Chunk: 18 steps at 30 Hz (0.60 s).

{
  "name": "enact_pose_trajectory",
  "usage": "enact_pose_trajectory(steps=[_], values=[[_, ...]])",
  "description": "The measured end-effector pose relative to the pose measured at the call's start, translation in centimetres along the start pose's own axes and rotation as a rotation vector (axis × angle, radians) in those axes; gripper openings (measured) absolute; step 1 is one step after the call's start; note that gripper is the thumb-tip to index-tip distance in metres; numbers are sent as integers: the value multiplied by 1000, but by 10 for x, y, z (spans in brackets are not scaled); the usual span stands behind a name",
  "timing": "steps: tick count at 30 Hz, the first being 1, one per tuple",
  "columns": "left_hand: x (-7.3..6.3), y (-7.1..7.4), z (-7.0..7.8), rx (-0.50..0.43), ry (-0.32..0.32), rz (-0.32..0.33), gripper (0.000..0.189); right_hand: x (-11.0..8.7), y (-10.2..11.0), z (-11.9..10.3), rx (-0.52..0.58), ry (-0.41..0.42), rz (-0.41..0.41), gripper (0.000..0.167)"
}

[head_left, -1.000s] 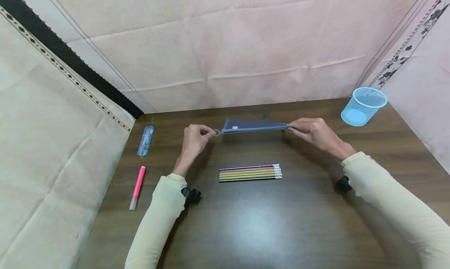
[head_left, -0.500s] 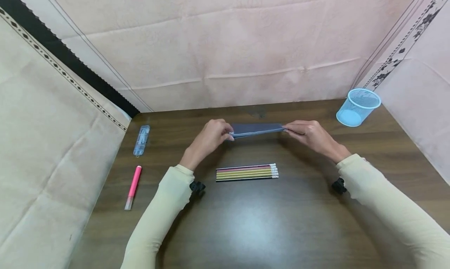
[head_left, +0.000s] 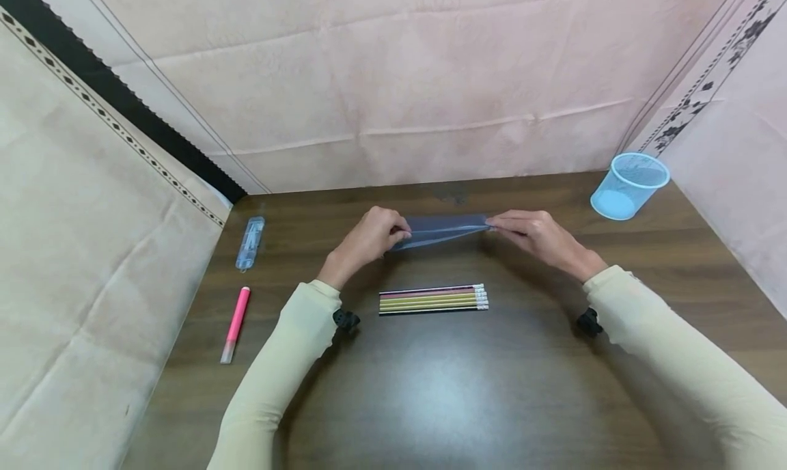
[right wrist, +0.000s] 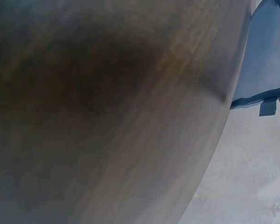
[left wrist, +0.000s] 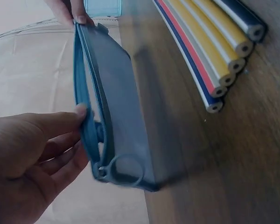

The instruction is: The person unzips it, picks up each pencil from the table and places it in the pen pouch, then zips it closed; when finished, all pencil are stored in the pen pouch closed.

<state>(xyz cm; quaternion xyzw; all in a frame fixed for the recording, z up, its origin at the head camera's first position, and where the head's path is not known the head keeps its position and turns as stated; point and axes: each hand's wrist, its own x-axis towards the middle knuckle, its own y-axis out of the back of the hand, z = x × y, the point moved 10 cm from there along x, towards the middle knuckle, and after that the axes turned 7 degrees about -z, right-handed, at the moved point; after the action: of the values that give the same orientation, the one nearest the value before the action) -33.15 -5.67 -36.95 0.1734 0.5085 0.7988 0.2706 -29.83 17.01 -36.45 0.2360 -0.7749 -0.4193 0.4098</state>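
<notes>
A blue see-through zip pencil pouch (head_left: 444, 228) is held above the far part of the table, stretched between two hands. At its left end, my left hand (head_left: 369, 241) pinches one side of the zipped edge. My right hand (head_left: 541, 239) pinches the opposite end corner. In the left wrist view the pouch (left wrist: 119, 88) shows a parted mouth, with a gap between its two edges. A metal ring (left wrist: 130, 171) hangs from the zip end near the left fingers. The right wrist view catches only a pouch corner (right wrist: 261, 70) with a small tab.
A row of several pencils (head_left: 433, 300) lies nearer on the wooden table (head_left: 443, 388). To the left are a pink marker (head_left: 236, 323) and a blue clear plastic case (head_left: 250, 243). A light blue mesh cup (head_left: 630, 186) stands at the back right.
My left hand has shifted from the ring onto the pouch's edge, moving right. The pouch mouth has widened. The right hand has come slightly left, keeping its pinch.
</notes>
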Motion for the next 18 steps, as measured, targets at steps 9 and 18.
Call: enact_pose_trajectory(steps=[9, 18], values=[[-2, -1, -19, -18, 75, 40, 16, 46, -19, -57, 87, -43, -98, 27], [6, -10, -23, -24, 82, 52, 16, 65, -100, -97, 20, -54, -521, 17]])
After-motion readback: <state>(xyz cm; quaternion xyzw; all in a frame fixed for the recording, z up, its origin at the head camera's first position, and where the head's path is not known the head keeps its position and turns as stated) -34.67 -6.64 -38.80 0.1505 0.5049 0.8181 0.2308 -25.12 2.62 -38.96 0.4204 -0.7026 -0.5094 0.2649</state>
